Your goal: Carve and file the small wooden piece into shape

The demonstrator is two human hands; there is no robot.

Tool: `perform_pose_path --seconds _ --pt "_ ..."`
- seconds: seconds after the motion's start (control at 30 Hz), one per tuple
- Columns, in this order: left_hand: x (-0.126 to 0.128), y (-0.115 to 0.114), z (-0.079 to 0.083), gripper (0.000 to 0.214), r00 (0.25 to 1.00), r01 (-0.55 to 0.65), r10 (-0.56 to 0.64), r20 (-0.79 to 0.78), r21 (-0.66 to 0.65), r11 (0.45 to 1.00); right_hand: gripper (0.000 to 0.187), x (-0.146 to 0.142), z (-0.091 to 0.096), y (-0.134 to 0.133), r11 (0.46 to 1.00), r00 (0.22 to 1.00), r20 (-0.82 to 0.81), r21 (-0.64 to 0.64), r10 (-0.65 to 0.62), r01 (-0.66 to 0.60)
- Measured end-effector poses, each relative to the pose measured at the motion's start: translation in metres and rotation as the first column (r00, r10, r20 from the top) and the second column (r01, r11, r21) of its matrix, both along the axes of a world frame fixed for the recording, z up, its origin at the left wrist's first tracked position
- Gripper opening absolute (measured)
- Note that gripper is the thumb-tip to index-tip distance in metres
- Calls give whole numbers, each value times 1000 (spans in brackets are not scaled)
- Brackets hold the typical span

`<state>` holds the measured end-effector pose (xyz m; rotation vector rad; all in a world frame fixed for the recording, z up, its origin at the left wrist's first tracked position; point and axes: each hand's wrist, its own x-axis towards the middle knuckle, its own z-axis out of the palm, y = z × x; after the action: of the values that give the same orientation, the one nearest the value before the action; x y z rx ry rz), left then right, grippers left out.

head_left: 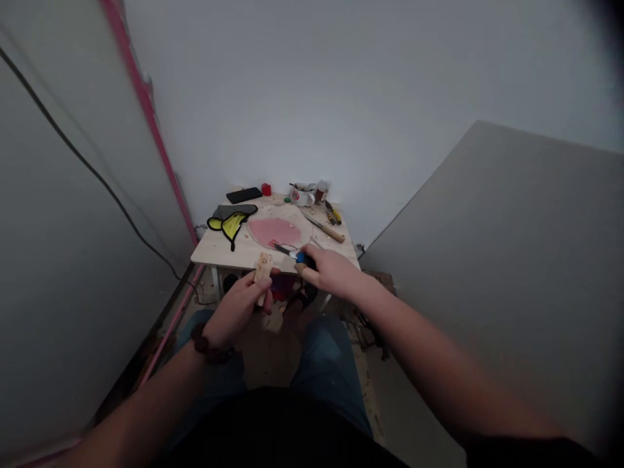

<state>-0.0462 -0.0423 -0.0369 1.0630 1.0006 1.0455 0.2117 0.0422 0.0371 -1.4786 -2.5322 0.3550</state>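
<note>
My left hand [240, 305] is closed round a small pale wooden piece [264, 267], held upright just in front of the table's near edge. My right hand [329, 270] grips a tool with a blue-and-black handle [302, 258]; its thin metal blade [283, 249] points left over the table's front edge, towards a round wooden board with a pink patch [277, 231]. The two hands are close together, the tool tip a little above and right of the wooden piece.
On the small wooden table [214, 250] lie a yellow-and-black cloth item [230, 224], a black phone [244, 194], a red cap [266, 189], a cup [296, 195], a jar [320, 192], pliers [333, 213] and a wooden-handled knife [325, 229]. Grey walls stand close on both sides.
</note>
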Motion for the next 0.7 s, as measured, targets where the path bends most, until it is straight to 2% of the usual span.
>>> perform_pose_path --seconds 0.07,0.17,0.27,0.33,0.43,0.53,0.7 --pt "0 14 -23 55 996 -51 57 66 -89 995 40 -9 -18 -6 998 999 -26 -44 35 -36" --pt "-2 35 -62 63 981 -152 176 83 -239 959 45 -18 -49 -6 993 1000 -13 -118 4 -5" --pt "-5 52 -86 57 974 -181 209 82 -266 947 54 -30 -74 -4 986 994 96 -154 -43 58" --pt "-6 60 -91 53 974 -173 205 96 -271 947 60 -39 -85 -4 986 988 145 -151 -50 72" --pt "-7 67 -94 46 973 -156 196 124 -276 948 57 -52 -91 1 991 985 168 -134 29 -7" --pt "-8 75 -99 39 970 -142 190 153 -279 950 50 -61 -92 11 987 976 187 -130 115 -91" --pt "-9 84 -112 35 964 -134 194 182 -300 944 52 -68 -85 29 979 937 289 -119 195 -167"
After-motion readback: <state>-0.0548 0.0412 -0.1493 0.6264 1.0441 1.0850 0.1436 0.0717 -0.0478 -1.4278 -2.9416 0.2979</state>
